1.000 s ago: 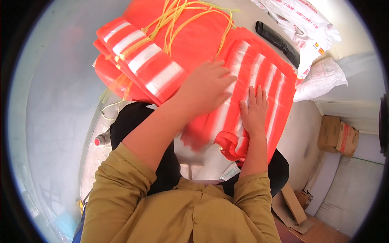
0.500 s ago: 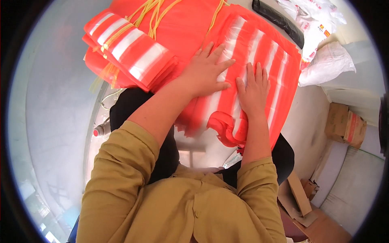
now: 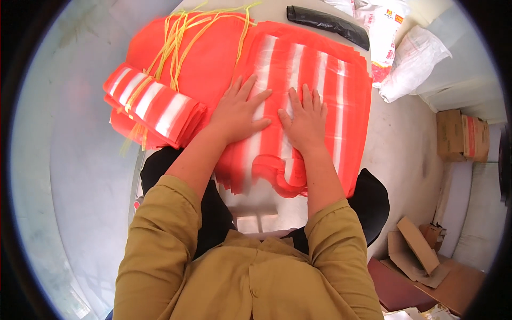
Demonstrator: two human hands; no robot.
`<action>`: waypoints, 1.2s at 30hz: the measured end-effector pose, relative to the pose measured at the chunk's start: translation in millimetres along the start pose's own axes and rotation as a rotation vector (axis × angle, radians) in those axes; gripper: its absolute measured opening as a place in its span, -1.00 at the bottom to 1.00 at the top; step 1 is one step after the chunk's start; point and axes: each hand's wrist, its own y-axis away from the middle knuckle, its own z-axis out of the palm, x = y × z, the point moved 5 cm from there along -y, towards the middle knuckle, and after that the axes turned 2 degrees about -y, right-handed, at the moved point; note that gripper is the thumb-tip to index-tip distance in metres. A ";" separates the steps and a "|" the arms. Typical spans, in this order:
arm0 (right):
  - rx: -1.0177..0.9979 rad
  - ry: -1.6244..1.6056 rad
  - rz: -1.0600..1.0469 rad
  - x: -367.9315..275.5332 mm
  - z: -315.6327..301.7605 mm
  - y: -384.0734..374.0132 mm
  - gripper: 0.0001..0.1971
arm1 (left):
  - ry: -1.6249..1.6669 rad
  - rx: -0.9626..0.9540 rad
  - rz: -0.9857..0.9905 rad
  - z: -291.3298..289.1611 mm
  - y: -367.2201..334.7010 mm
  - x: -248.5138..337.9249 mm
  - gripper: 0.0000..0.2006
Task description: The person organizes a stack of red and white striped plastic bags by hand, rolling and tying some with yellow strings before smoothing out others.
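A stack of red-and-white striped plastic bags (image 3: 343, 101) lies spread in front of me, its near edge curling over above my lap. My left hand (image 3: 239, 114) rests flat on the left part of the stack, fingers spread. Beside it, my right hand (image 3: 306, 124) also lies flat on the stripes, with fingers stretched forward and thumb apart. Neither hand grips anything. To the left sits a folded bundle of the same striped bags (image 3: 154, 104), bound with yellow ties. Loose yellow strips (image 3: 178, 45) trail over plain red plastic (image 3: 210, 58) behind it.
A black plastic roll (image 3: 328, 26) lies at the far edge of the table. White sacks (image 3: 413, 64) stand beyond it on the right. A cardboard box (image 3: 462, 136) is by the right wall, with flattened cardboard (image 3: 416, 250) nearer me.
The whole view has shifted, so the bags and hands appear farther left. Both hands stay flat on the stack, with little visible movement over it.
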 end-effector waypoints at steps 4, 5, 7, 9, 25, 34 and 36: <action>-0.008 -0.044 0.009 -0.3 -0.3 0.3 -0.35 | -0.033 0.006 -0.006 -0.7 1.3 0.1 -0.25; -0.023 -0.053 0.012 -0.5 -1.0 0.2 -0.35 | -0.042 0.009 0.001 -0.9 0.4 1.0 -0.25; -0.016 -0.054 0.019 -0.2 -1.7 0.8 -0.35 | -0.018 -0.018 -0.008 -0.5 -0.1 1.7 -0.25; -0.009 -0.052 0.027 -0.4 -1.5 0.9 -0.35 | -0.031 -0.013 -0.006 -0.8 0.2 1.3 -0.25; 0.012 -0.030 0.013 -1.8 -1.9 1.6 -0.35 | 0.072 -0.154 -0.077 -9.2 -0.8 3.2 -0.22; -0.194 -0.173 -0.014 11.3 1.1 -12.2 -0.37 | 0.034 -0.132 -0.054 -29.5 9.8 15.7 -0.18; -0.001 -0.280 -0.234 47.7 2.7 -8.2 -0.45 | 0.049 -0.107 -0.019 -34.3 17.2 35.6 -0.16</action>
